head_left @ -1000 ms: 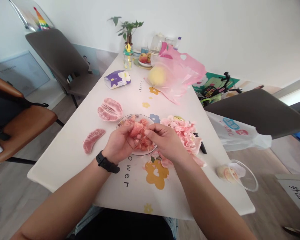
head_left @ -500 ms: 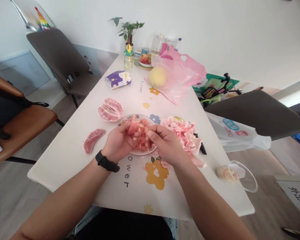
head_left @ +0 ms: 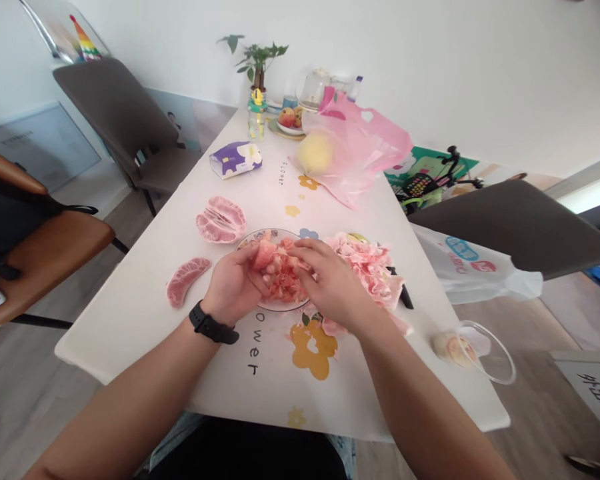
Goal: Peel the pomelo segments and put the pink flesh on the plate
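Note:
Over a round patterned plate (head_left: 281,309), my left hand (head_left: 234,283) holds a piece of peeled pomelo flesh (head_left: 267,255) between thumb and fingers. Reddish pomelo pulp (head_left: 286,288) is heaped on the plate below. My right hand (head_left: 333,283) hovers above the plate's right side, fingers stretched and apart, close to the piece; nothing shows in it. To the left lie a pomelo segment in its skin (head_left: 187,283) and a larger chunk of pomelo (head_left: 221,220). Right of the plate is a pile of pink membrane peelings (head_left: 367,267).
A dark handle (head_left: 406,293) sticks out beside the peelings. A clear plastic tub (head_left: 460,350) is at the right edge. Further back are a tissue pack (head_left: 236,160), a pink bag (head_left: 360,147) with a yellow fruit, a bottle (head_left: 257,121) and a potted plant (head_left: 259,63).
My right hand has gone from a pinch with curled fingers to stretched, parted fingers, and has shifted slightly. My left hand stays nearly in place with the pomelo piece.

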### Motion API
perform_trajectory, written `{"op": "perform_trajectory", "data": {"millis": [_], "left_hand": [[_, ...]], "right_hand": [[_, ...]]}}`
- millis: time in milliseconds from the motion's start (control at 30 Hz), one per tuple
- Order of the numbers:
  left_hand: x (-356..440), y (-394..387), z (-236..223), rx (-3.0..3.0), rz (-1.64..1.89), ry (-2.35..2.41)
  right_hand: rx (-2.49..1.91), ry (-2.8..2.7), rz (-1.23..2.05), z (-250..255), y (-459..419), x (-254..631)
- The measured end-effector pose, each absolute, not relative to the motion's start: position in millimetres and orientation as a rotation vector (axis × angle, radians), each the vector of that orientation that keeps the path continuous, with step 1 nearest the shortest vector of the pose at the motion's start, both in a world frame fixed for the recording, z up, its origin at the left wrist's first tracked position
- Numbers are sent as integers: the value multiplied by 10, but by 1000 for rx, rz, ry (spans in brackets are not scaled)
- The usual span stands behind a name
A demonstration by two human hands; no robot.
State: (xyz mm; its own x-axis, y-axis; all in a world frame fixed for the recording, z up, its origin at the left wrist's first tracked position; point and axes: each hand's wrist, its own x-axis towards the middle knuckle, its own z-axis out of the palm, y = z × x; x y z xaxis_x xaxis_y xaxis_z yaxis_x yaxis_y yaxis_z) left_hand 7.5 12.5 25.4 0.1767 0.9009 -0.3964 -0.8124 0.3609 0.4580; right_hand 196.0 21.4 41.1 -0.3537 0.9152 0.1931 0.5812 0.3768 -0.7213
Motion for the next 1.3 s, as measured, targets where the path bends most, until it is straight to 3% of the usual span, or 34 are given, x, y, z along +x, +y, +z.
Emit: {"op": "perform_trajectory", "data": {"millis": [133,800,1067,1300], "left_hand": [[75,115,288,167,1232,694],[142,78,211,274,1182,715],[129,86,172,259,1226,758],[106,91,240,247,1220,715]], "right_hand": [[-1297,-2181,480,409,235,1898],[-1239,-2066,395,413,104,1617],[-897,-2266,460,393,-103,1632],[-1175,-2094,453,502,-43,1992]]}}
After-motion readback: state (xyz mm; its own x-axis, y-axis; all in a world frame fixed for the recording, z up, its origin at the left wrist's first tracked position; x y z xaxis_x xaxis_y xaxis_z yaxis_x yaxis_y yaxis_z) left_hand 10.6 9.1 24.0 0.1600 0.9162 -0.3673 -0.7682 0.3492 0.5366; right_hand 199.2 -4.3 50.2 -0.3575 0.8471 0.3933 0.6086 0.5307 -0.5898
